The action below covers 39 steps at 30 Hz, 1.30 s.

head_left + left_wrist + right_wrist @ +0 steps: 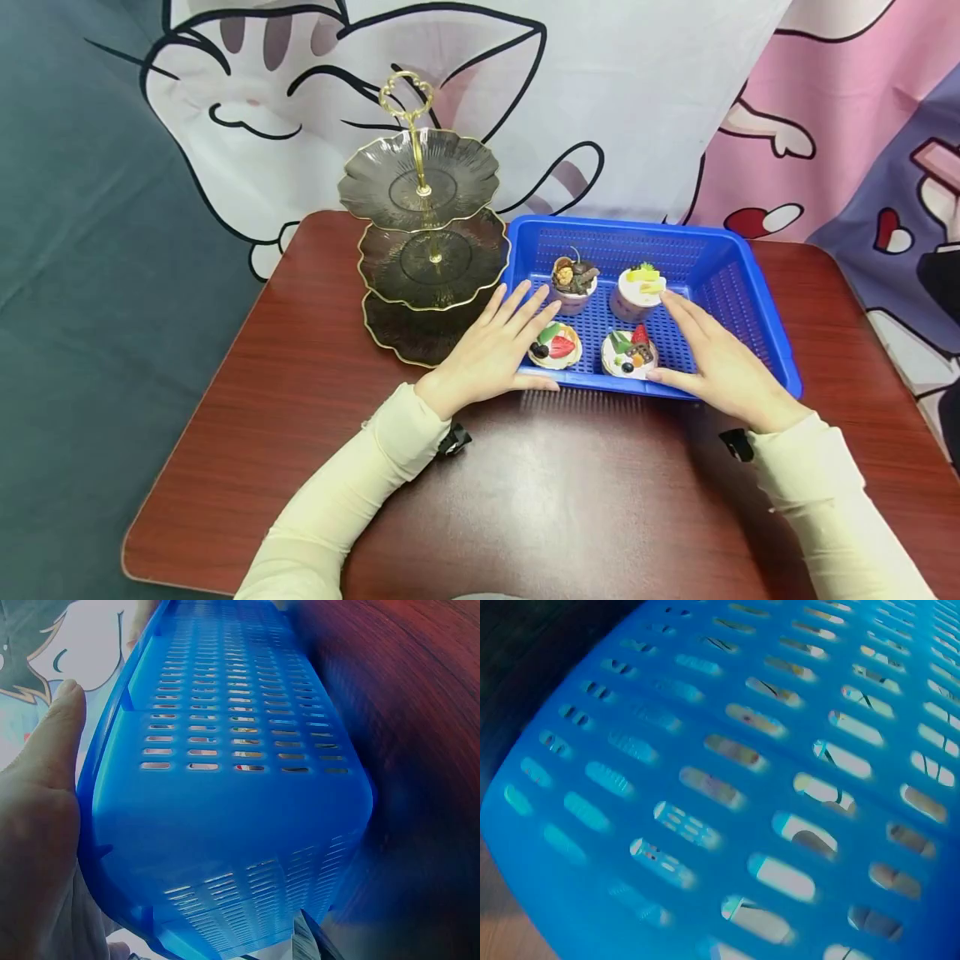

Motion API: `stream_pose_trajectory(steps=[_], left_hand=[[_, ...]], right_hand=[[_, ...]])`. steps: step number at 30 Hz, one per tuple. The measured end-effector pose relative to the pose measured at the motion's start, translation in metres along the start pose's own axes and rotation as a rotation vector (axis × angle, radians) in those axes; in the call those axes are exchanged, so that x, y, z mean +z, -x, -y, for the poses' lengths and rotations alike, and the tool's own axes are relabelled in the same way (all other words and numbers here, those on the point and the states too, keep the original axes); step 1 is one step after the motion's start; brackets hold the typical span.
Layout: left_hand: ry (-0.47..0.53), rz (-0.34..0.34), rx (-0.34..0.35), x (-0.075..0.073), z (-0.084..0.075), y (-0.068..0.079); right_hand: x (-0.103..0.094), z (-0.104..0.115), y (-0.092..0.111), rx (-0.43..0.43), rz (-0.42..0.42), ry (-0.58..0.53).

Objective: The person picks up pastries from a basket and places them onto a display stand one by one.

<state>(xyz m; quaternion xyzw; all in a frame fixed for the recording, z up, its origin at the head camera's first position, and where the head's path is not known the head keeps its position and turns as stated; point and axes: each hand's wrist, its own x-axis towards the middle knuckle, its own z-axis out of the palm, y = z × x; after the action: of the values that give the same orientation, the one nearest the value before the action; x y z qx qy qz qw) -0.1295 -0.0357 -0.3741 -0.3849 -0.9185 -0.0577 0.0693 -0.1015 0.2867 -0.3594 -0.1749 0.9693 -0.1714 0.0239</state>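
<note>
My left hand reaches over the front left corner of a blue plastic basket, its fingers spread and straight. In the left wrist view, the thumb lies along the basket's rim. Over the front right part is my right hand, fingers extended; its fingertips are close to a dessert cup with yellow fruit. Its thumb is beside a tart with strawberry and chocolate. A fruit tart and a chocolate-topped cup sit near my left fingers. The basket wall hides my right hand in the right wrist view.
Left of the basket, close to it, stands a three-tier dark scalloped stand with gold rims and a gold ring handle. Both rest on a reddish-brown wooden table. A cat-patterned cloth hangs behind.
</note>
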Motion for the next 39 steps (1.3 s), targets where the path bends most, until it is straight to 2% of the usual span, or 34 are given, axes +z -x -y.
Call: stream_pose_trajectory(steps=[9,15,19,26,29,39], left_hand=[[0.016,0.006,-0.019,-0.002,-0.002,-0.003],[0.012,0.032,-0.023,-0.005,-0.001,-0.006],[0.027,0.04,-0.006,-0.007,-0.001,-0.009],[0.081,-0.099,0.103,-0.013,0.004,-0.02],[0.132,-0.12,0.114,-0.014,0.007,-0.025],[0.371,-0.001,0.026,-0.015,0.006,-0.042]], right_hand=[[-0.017,-0.011,0.013,0.069,-0.048,-0.031],[-0.024,-0.026,0.019,0.073,-0.162,0.047],[-0.025,-0.036,0.024,0.104,-0.215,0.1],[-0.024,-0.049,0.034,0.173,-0.251,0.095],[-0.023,-0.053,0.039,0.181,-0.266,0.088],[-0.019,-0.058,0.046,0.184,-0.293,0.067]])
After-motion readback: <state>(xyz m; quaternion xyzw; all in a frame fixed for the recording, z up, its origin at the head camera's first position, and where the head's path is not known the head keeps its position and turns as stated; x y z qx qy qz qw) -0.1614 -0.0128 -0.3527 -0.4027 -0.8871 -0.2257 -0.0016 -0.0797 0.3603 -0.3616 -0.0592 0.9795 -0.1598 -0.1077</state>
